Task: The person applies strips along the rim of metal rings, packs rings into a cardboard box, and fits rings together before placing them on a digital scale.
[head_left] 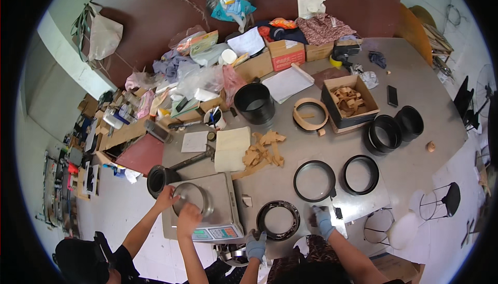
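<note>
My left hand [256, 244], in a light blue glove with dark fingertips, is closed at the near left edge of a mottled black ring [295, 221] lying by the table's front edge. My right hand [322, 222], gloved the same way, is at the table edge to the right of that ring, apart from it. Its fingers look stretched out, with nothing visible in them. Beyond the right hand lie a thin black ring [295, 186] with a small tab and a thicker black ring [344, 179].
At my left a co-worker's bare hands [190, 219] handle a round metal ring [204, 201] on a scale [228, 193]. Behind are a brown paper strip pile [264, 152], a black pot [254, 105], a box of strips [327, 97], black cylinders [384, 135] and a phone [392, 96].
</note>
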Available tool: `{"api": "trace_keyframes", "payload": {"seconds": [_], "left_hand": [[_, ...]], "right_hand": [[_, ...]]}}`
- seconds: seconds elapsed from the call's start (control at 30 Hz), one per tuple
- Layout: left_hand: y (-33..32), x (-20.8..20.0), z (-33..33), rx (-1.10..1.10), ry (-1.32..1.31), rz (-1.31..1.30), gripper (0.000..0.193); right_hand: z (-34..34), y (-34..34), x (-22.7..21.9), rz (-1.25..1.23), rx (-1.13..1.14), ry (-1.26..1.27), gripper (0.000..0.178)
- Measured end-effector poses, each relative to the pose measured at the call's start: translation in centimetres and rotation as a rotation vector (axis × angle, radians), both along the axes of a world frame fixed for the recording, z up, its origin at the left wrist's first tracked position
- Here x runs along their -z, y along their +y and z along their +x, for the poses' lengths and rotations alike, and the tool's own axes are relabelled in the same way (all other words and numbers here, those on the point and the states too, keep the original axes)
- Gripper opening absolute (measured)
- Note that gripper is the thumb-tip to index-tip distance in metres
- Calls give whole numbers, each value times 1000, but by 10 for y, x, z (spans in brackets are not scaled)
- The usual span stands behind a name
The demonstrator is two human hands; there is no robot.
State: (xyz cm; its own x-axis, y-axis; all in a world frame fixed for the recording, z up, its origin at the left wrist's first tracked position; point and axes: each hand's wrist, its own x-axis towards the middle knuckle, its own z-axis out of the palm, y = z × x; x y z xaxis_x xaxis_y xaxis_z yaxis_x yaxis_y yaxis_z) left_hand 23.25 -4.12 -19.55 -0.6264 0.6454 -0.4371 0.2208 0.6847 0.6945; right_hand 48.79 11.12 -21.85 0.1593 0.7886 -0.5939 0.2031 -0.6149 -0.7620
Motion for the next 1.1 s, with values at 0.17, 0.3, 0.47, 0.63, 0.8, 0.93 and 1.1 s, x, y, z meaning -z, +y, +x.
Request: {"api": "trace_keyframes", "payload": {"seconds": [0.17,0.3,0.47,0.63,0.8,0.93,1.1], "left_hand": [[-29,5,-4,31,172,194,45],[-49,-8,-14,-63,-65,258,38],[-88,-54,-14,-64,17,24,40],[-164,24,-11,-170,18,0,37],[-189,12,-2,-170,102,20,30],[-232,78,-3,-204,113,80,31],[-253,124,3,-203,97,9,31]], "right_hand": [[24,61,-16,-262,362,331,42],[35,93,4,-285,141,176,58],[27,103,-7,-112,-97,-760,49],[34,115,10,-12,-125,-773,36],[53,127,32,63,-74,-741,37],[60,128,74,209,-40,-769,35],[80,137,110,136,-107,-667,36]]}}
